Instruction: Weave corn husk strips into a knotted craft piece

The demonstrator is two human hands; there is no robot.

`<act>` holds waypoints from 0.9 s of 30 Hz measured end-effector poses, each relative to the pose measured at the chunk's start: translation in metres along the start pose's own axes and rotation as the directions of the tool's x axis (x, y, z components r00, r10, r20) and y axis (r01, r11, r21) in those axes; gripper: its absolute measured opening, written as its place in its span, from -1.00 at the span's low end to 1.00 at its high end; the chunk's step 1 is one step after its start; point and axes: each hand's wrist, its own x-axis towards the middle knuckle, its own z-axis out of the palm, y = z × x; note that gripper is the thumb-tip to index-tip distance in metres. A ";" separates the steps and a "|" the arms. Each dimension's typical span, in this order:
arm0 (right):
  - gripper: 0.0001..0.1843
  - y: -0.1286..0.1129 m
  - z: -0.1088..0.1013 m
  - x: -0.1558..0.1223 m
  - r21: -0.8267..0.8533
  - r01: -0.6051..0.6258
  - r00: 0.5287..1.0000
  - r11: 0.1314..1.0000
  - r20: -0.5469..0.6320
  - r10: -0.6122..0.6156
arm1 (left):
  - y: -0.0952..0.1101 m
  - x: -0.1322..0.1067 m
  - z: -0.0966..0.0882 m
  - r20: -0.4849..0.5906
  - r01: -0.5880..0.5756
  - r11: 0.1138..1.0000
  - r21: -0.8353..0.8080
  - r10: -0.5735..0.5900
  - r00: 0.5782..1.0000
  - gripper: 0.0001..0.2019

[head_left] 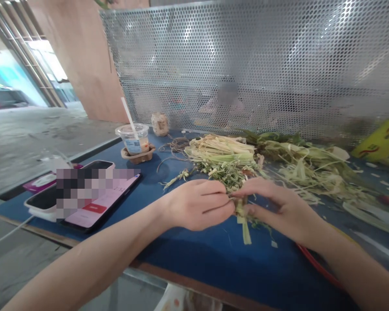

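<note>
Near the middle of the blue tabletop [168, 246], both hands meet around a small plant bundle with a pale green leaf strip [245, 232] hanging below it. My left hand [202, 205] is closed, its fingers curled at the bundle and hiding part of it. Thumb and fingers of my right hand [278, 207] pinch the same bundle from the other side. Just beyond lies a heap of dried green sprigs [225, 170], partly covered by my hands. Behind it is a stack of pale husk strips [220, 149], with brown string [176, 144] at its left.
Loose green husks [304, 162] spread over the right side. Left stand a lidded cup with a straw [136, 140] in a cardboard holder, and phones [95, 207]. A jar-like object [160, 124] sits before the perforated metal panel [246, 56]. A yellow packet [381, 140] lies far right.
</note>
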 end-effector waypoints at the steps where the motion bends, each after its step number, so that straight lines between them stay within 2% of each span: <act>1: -0.79 0.002 -0.002 0.000 -0.001 -0.007 0.999 1.000 0.039 0.007 | 0.001 0.000 0.000 0.008 -0.049 0.999 0.010 0.049 0.999 -0.91; 6: -0.81 0.007 -0.004 0.005 0.055 -0.039 0.969 0.998 0.247 0.024 | 0.007 0.000 0.005 0.072 -0.213 0.977 0.010 0.212 0.975 -0.88; 8: -0.82 0.006 -0.003 0.006 0.108 -0.075 0.952 0.991 0.303 0.039 | 0.008 0.000 0.008 0.074 -0.226 0.974 0.003 0.225 0.971 -0.88; 12: -0.80 0.004 -0.003 0.006 0.147 -0.204 0.925 0.968 0.352 0.142 | 0.009 0.000 0.011 0.076 -0.205 0.979 0.022 0.203 0.976 -0.88; 16: -0.84 0.004 0.000 0.004 0.212 -0.235 0.932 0.949 0.326 0.158 | 0.009 0.001 0.009 0.089 -0.147 0.989 0.031 0.144 0.986 -0.86; 21: -0.93 -0.003 0.007 0.006 0.353 -0.254 0.964 0.900 0.162 0.209 | 0.005 0.001 0.008 0.051 -0.028 0.996 0.086 0.024 0.998 -0.81; 27: -0.91 -0.007 0.007 0.007 0.327 -0.281 0.959 0.902 0.051 0.280 | 0.000 -0.001 0.015 0.005 0.167 0.986 0.023 -0.167 0.986 -0.92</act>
